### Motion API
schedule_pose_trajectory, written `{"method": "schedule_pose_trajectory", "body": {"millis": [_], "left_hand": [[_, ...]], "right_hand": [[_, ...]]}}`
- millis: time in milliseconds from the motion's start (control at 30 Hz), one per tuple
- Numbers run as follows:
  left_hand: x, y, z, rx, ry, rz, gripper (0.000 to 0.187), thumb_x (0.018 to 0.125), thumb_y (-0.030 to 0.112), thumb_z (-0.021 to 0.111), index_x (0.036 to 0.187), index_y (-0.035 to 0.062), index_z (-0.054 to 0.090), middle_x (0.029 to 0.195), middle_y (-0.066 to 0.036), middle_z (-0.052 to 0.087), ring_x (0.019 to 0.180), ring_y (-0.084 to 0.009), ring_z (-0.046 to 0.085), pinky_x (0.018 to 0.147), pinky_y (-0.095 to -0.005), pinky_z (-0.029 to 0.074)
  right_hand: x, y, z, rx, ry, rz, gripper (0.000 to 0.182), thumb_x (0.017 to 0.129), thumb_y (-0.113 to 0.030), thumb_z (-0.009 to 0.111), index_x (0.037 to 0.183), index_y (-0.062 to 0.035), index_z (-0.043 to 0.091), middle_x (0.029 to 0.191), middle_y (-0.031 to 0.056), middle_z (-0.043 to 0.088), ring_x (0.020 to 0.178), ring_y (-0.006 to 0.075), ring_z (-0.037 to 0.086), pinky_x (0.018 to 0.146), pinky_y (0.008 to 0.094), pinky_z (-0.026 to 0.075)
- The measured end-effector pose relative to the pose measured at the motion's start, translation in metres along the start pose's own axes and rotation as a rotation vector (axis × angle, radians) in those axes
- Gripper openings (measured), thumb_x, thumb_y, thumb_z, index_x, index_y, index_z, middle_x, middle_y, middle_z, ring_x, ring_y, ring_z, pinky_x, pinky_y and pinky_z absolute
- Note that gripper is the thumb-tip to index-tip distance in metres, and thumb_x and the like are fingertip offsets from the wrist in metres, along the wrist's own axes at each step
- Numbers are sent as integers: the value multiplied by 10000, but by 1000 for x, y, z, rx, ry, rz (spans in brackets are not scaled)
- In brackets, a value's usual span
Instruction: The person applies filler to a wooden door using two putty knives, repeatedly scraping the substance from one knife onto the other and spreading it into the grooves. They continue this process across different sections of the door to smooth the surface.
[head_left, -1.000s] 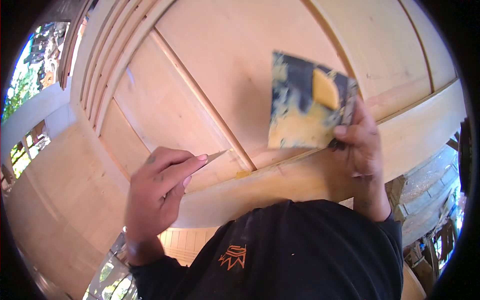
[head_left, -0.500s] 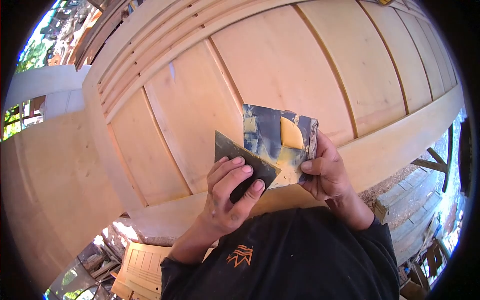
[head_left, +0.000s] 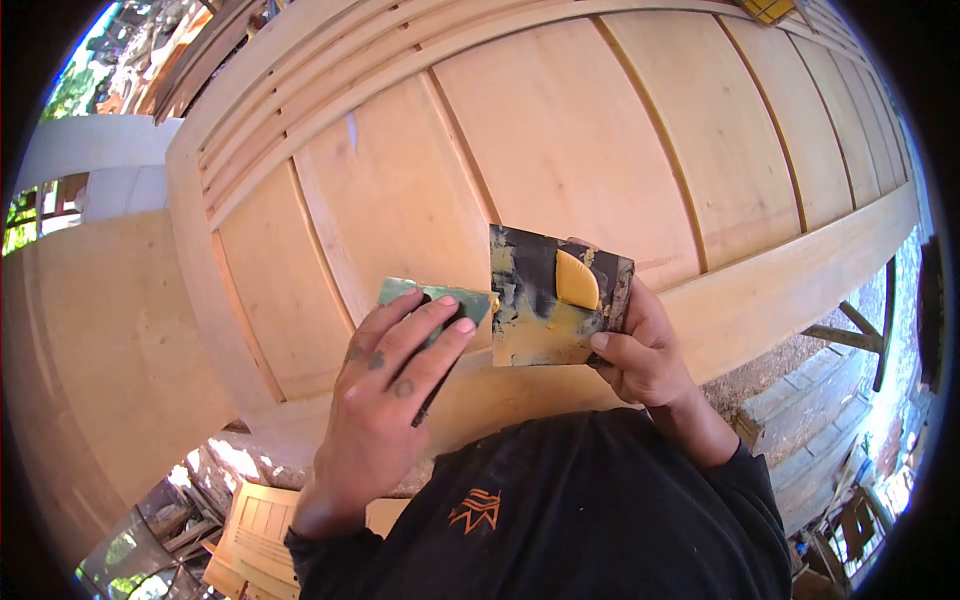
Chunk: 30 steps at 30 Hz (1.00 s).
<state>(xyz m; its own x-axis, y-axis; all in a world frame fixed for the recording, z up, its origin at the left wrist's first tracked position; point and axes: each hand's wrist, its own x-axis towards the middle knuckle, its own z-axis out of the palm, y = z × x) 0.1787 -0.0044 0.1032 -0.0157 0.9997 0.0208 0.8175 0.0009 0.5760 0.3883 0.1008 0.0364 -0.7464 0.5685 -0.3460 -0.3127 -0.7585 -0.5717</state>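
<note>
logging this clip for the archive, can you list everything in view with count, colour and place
pale wooden panelled door: one, light unfinished wood with raised strips, fills most of the view
dark square mixing board smeared with yellow filler: one, black and blue-grey with yellow smears, centre, in front of the door's lower rail
lump of yellow filler: one, yellow, on the upper part of the board
small flat scraper blade: one, greenish-grey, left of the board, its edge at the board's side
stacked wooden parts: several, pale wood, bottom left below the door
black shirt with orange logo: one, bottom centre
left hand: one, grip closed on the scraper
right hand: one, grip closed on the board's right edge
</note>
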Motion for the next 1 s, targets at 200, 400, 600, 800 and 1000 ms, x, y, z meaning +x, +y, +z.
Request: {"method": "schedule_pose_trajectory", "body": {"millis": [200, 400, 600, 800, 1000], "left_hand": [[15, 13, -7, 112, -245, -24, 543, 600, -151, 547, 1103, 46, 599, 1152, -114, 576, 1095, -333, 526, 928, -419, 436], [4, -17, -6, -266, -525, -270, 543, 613, -162, 497, 1115, 27, 581, 1161, -149, 562, 1091, -324, 527, 917, -377, 436], [-17, -22, 22, -57, -529, -455, 607, 591, -165, 501, 1159, 43, 556, 1190, -146, 537, 1088, -361, 506, 923, -422, 419], [-13, -21, 44, -64, -480, -397, 496, 702, -8, 548, 1197, 27, 546, 1209, -154, 524, 1084, -354, 497, 921, -453, 396], [16, -20, 47, -47, -611, -321, 403, 772, 85, 531, 1165, 1, 563, 1183, -154, 545, 1058, -350, 516, 915, -453, 408]], "right_hand": [[5, -4, -1, -167, -78, -22, 668, 739, 101, 374, 1386, 43, 219, 1362, 117, 390, 1278, 185, 358, 1066, 320, 252], [25, 11, -13, -97, 111, -38, 643, 748, 91, 391, 1372, 48, 241, 1335, 152, 411, 1245, 214, 402, 1047, 333, 295], [51, 9, -52, -137, 323, -92, 634, 724, 52, 453, 1329, 76, 268, 1261, 191, 467, 1161, 283, 497, 982, 389, 417], [58, 4, -73, -92, 293, -97, 629, 731, 67, 458, 1323, 88, 245, 1249, 257, 455, 1160, 357, 495, 987, 469, 416], [52, 7, -74, -125, 382, -96, 620, 726, 58, 468, 1306, 102, 254, 1225, 270, 465, 1124, 349, 526, 929, 447, 472]]}}
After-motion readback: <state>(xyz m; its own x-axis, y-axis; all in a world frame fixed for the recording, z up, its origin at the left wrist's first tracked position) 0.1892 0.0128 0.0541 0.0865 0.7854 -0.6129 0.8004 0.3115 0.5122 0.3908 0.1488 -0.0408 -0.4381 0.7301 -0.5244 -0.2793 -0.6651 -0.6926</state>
